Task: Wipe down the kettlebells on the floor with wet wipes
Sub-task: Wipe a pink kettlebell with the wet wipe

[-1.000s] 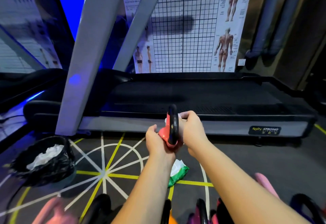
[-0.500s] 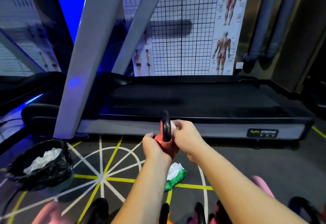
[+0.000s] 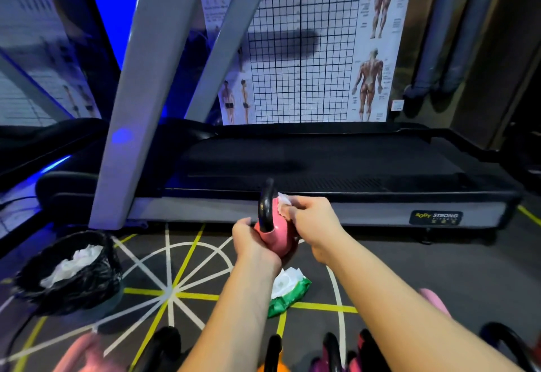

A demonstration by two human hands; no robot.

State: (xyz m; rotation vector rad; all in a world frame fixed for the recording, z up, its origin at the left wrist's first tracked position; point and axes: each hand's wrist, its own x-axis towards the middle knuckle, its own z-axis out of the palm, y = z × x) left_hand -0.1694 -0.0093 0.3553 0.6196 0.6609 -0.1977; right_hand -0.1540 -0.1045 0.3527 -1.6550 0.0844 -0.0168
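Head view, starting nearest: several kettlebells (image 3: pixel 272 348) stand on the floor (image 3: pixel 409 269) along the bottom edge, showing only their black handles and bits of pink, orange and magenta, and no hand touches them. Both forearms reach forward over them. Just past the forearms a green pack of wet wipes (image 3: pixel 288 292) lies open on the floor, with a white sheet poking out. Above it, lifted clear of the floor, is the pink kettlebell (image 3: pixel 278 240). The left hand (image 3: pixel 253 243) is curled round its lower left side and carries it. The right hand (image 3: pixel 310 219) pinches a white wipe (image 3: pixel 283 199) against the top of the bell, just right of the black handle (image 3: pixel 265 207). Compared with a second ago the bell sits a little lower and is turned, so more of its round body faces the camera. The wipe now shows beside the handle rather than on top of it. That suggests the rubbing is working round the shoulder of this bell, so it is partly cleaned but not finished, and the bells on the floor probably still wait their turn. Further left a bin (image 3: pixel 96 286) lined with a black bag holds crumpled used wipes (image 3: pixel 73 263). Beyond stand a treadmill (image 3: pixel 322 166) and a muscle poster (image 3: pixel 371 79) on the wall.
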